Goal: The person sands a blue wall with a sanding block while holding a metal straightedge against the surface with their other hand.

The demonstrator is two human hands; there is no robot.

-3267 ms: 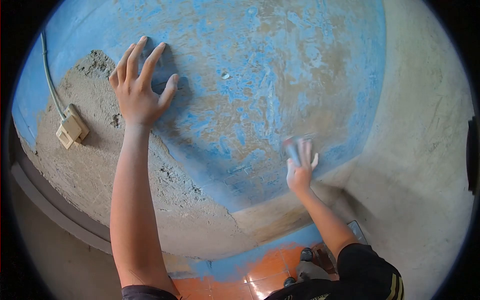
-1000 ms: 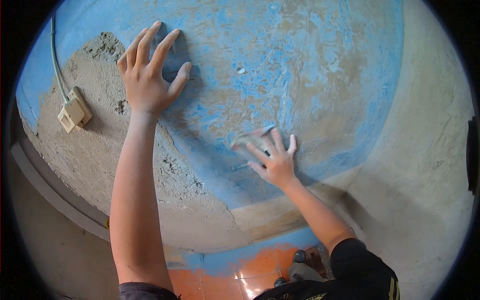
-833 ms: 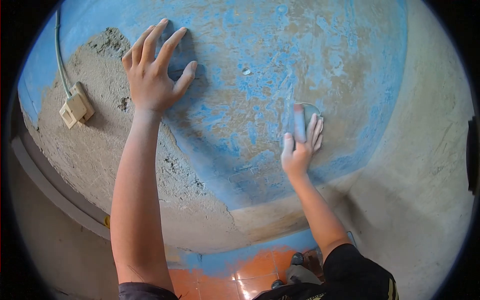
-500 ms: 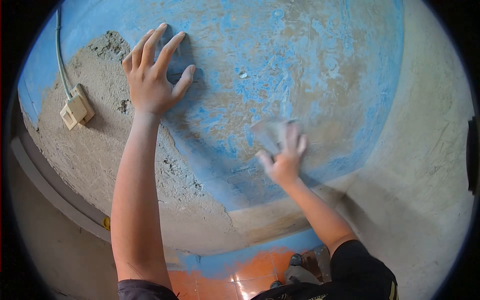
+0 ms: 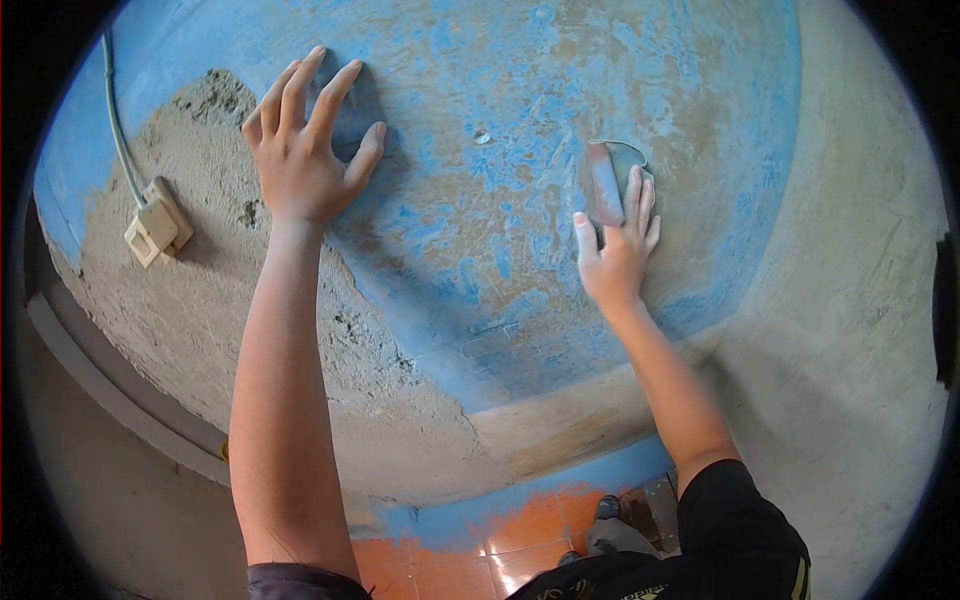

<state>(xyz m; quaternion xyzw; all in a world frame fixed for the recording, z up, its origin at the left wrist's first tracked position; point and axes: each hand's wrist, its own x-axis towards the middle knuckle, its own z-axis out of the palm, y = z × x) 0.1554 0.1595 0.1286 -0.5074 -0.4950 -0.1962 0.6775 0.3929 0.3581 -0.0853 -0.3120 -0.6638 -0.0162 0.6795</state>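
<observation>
My left hand [image 5: 308, 165] rests on the wall with its fingers spread and nothing in it, beside the border between blue paint and bare plaster. Against the worn blue wall [image 5: 460, 210], my right hand [image 5: 622, 245] presses a piece of sandpaper [image 5: 606, 185] that looks reddish-brown with a pale bluish smear. A thin curved edge of the sheet shows above my fingertips; the part under the fingers is hidden. Whitish dust coats the fingers of both hands.
A switch box [image 5: 152, 230] with a cable [image 5: 120, 140] is on the rough plaster [image 5: 190, 310] at left. A grey wall [image 5: 850, 300] meets the blue one at right. Below are orange floor tiles [image 5: 450, 575] and a shoe [image 5: 607, 507].
My right hand has moved right and upward across the wall with the sandpaper, which now shows more sharply. My left hand stays at the same place on the wall.
</observation>
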